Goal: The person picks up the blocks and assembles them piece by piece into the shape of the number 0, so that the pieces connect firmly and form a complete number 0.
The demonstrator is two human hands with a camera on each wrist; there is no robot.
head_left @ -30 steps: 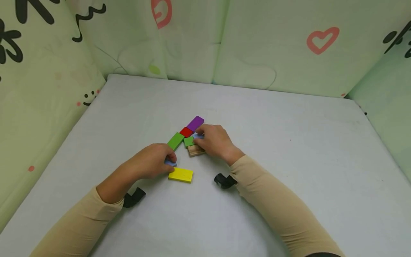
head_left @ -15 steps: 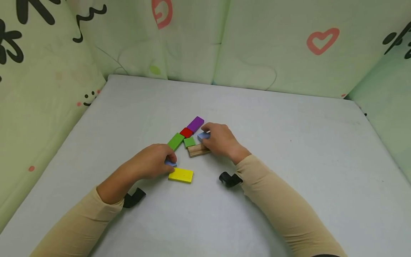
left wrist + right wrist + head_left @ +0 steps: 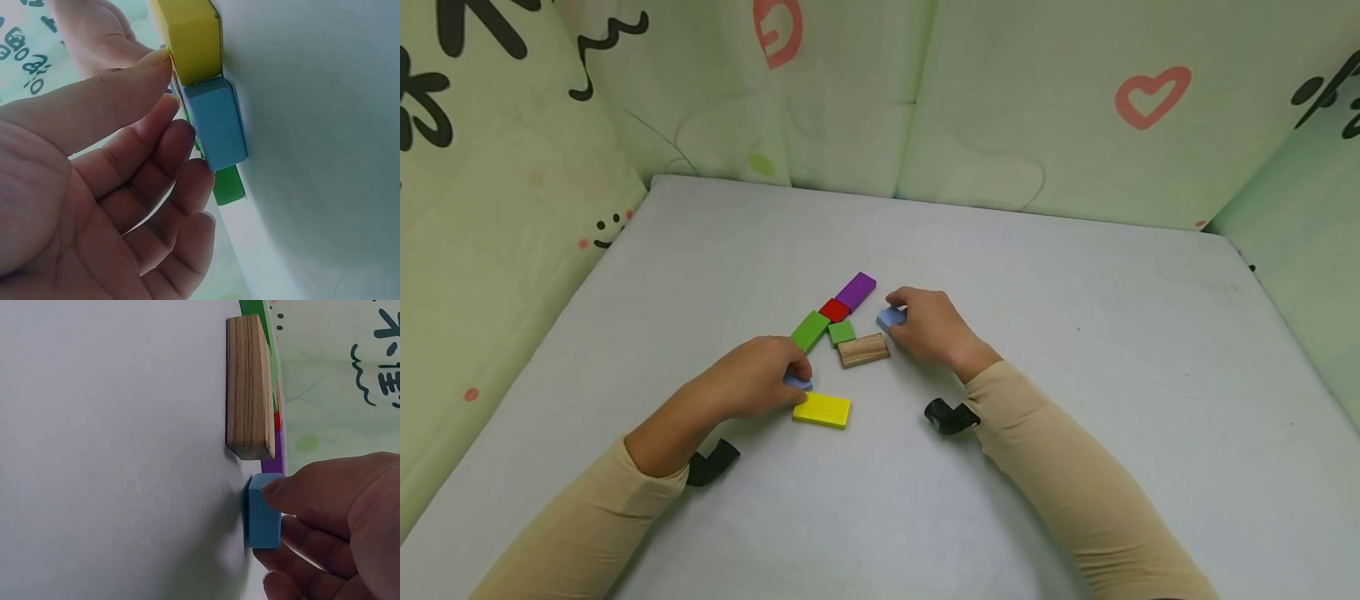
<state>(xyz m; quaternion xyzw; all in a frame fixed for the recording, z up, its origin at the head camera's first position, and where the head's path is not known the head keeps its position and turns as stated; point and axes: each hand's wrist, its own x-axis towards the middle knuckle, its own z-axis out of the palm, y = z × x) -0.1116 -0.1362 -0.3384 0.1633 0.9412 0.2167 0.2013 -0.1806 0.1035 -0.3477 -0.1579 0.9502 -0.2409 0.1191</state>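
My right hand (image 3: 931,325) pinches a light blue block (image 3: 265,512) between thumb and fingers, just right of a striped wooden block (image 3: 863,351). Near the yellow block (image 3: 822,411), my left hand (image 3: 756,377) has loosely curled fingers. In the left wrist view its thumb tip is at the yellow block's edge, and its fingertips are beside a second blue block (image 3: 215,124). The head view shows only part of that blue block below the hand. A green block (image 3: 810,331), a red block (image 3: 835,310) and a purple block (image 3: 856,291) form a slanting row.
A small green block (image 3: 842,333) touches the wooden block's upper left corner. All blocks lie on a white table (image 3: 1075,350) with printed curtains (image 3: 985,100) along its back and sides. Black curved mounts (image 3: 951,417) stick out at both wrists.
My right hand has drawn its blue block rightward, away from the small green block, uncovering the wooden block. The left hand has stayed in place.
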